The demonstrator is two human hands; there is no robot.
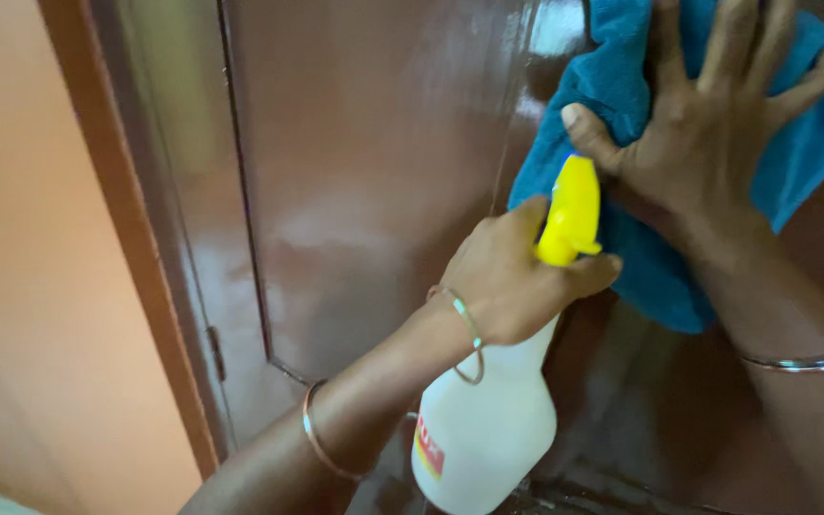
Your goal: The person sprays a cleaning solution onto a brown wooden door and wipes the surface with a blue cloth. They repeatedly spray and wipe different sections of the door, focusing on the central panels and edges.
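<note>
At the lower centre of the frame, nearest the camera, hangs the white translucent plastic spray bottle [484, 420] with a red label patch low on its side; its body extends down to the bottom edge of the frame. The left hand [512, 277] is closed around the neck of the bottle, fingers wrapped beneath the yellow plastic trigger head [570, 212], which projects upward above the knuckles. Two thin metal bangles [464, 329] sit on the left arm, one at the wrist and one lower on the forearm toward the bottom centre of the frame. Further away, at the upper right of the frame, the right hand [717, 124] is open, with fingers spread and palm pressed flat against the blue terry cloth [641, 267]. The cloth lies between the palm and the glossy brown wooden door [374, 172], and its lower folds hang just behind the trigger head. A silver bangle [808, 362] encircles the right wrist at the right edge of the frame. The door surface fills the centre and upper centre of the frame and shows pale reflections. A brown wooden door frame [135, 248] runs diagonally down the left-centre, and a peach-painted wall [30, 238] occupies the far left.
</note>
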